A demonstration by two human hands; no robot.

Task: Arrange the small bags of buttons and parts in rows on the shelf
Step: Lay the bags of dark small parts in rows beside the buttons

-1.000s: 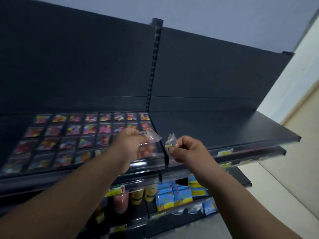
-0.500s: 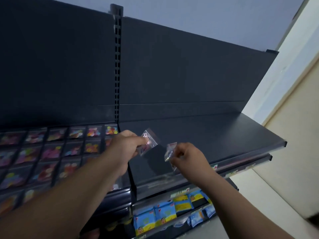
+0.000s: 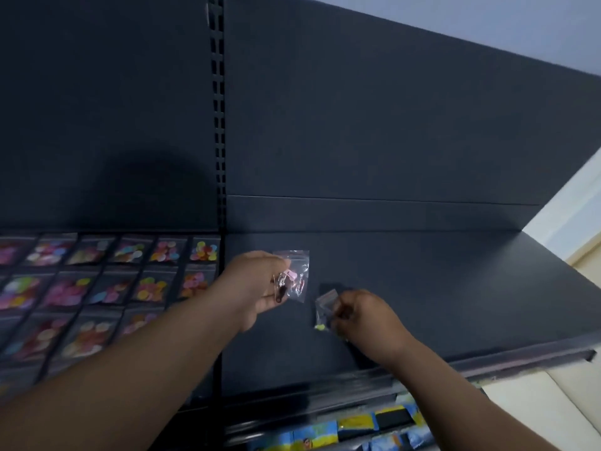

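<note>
My left hand (image 3: 257,286) pinches a small clear bag of pink and dark parts (image 3: 294,276) and holds it just above the bare dark shelf (image 3: 439,288) to the right of the upright post. My right hand (image 3: 364,319) pinches a second small clear bag (image 3: 325,309) with a yellow bit at its lower end, low over the same shelf. On the left shelf section, several bags of coloured buttons (image 3: 97,281) lie flat in neat rows.
A slotted upright post (image 3: 218,125) divides the two shelf sections. The dark back panel (image 3: 374,125) rises behind. A clear strip edges the shelf front (image 3: 520,356). Blue and yellow packets (image 3: 357,424) sit on a lower shelf. A pale wall is at right.
The view has swung right and closer, so the bare shelf section fills the frame. Both hands have moved right with their bags, over that section and lower toward its surface.
</note>
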